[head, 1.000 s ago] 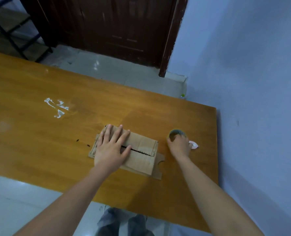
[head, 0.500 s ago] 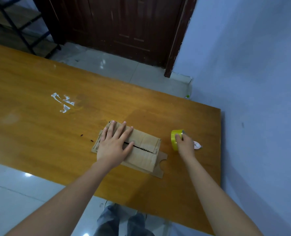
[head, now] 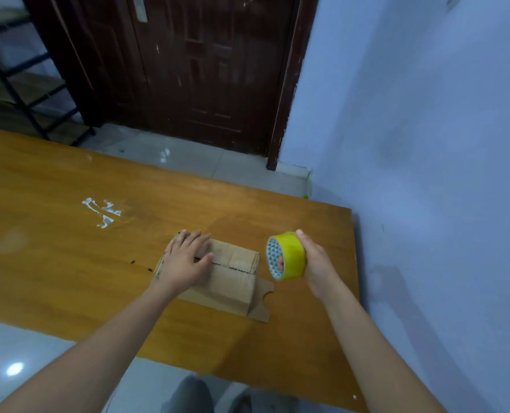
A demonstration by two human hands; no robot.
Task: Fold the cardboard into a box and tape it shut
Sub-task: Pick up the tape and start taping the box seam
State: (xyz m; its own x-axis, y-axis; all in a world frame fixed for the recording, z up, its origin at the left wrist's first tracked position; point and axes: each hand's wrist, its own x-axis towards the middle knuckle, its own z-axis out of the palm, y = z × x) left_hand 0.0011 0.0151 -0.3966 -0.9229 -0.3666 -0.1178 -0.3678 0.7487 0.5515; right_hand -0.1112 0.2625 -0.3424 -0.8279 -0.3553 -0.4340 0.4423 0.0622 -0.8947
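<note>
A brown cardboard box [head: 232, 278] lies folded on the wooden table [head: 54, 263], its top flaps meeting along a dark seam. One loose flap with a notch sticks out at its right end. My left hand [head: 186, 260] presses flat on the left part of the flaps, fingers straight. My right hand [head: 316, 263] grips a roll of yellow tape [head: 288, 256] and holds it in the air just right of the box, with fingertips showing through the roll's core.
White smears [head: 103, 211] mark the tabletop to the left. The table's right edge meets a blue wall [head: 426, 174]. A dark wooden door [head: 203, 70] and a metal shelf frame [head: 15, 84] stand beyond the far edge.
My right hand has picked the tape roll up from the table and lifted it beside the box. My left hand stays pressed on the flaps.
</note>
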